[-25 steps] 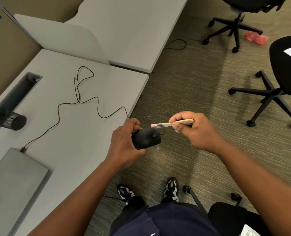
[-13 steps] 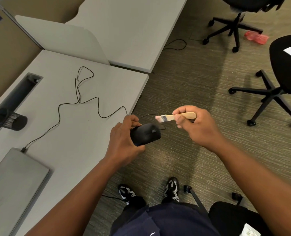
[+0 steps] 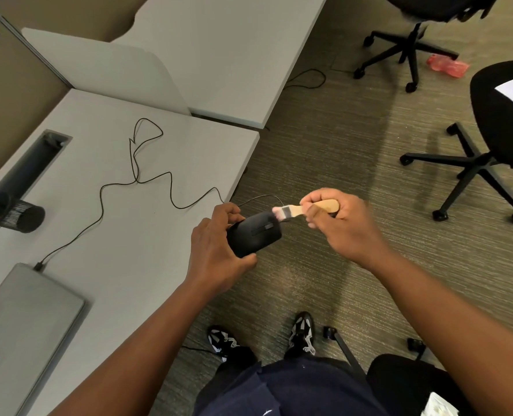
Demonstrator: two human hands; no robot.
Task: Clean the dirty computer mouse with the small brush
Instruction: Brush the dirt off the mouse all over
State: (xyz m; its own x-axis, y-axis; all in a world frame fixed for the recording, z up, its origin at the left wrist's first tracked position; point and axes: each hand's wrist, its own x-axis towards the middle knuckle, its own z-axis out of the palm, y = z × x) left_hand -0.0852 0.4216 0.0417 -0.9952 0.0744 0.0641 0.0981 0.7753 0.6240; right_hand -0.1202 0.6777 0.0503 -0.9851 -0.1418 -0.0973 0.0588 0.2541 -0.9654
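One black computer mouse point(image 3: 254, 234) is gripped in the left hand point(image 3: 216, 250), fingers curled over its far side and thumb under its near edge, so that its top and scroll wheel are turned up toward the brush. It is held in the air just past the desk point(image 3: 147, 235) edge, above the carpet point(image 3: 324, 151), presumably so that loosened dirt falls to the floor rather than onto the work surface. The small brush point(image 3: 303, 209) is pinched by its pale wooden handle in the right hand point(image 3: 339, 223), fingers wrapped tightly round it; its bristles are laid against the mouse's front end, just beyond the wheel, at the side away from the left palm. Blur on the right hand suggests a sweeping stroke, so the brushing is judged to be under way. From the mouse's front a thin cable point(image 3: 135, 175) is led back across the desk toward a closed laptop point(image 3: 24, 319), left of the grip. A mesh cup point(image 3: 18, 216) lies farther left, and office chairs point(image 3: 489, 139) are parked well to the right.
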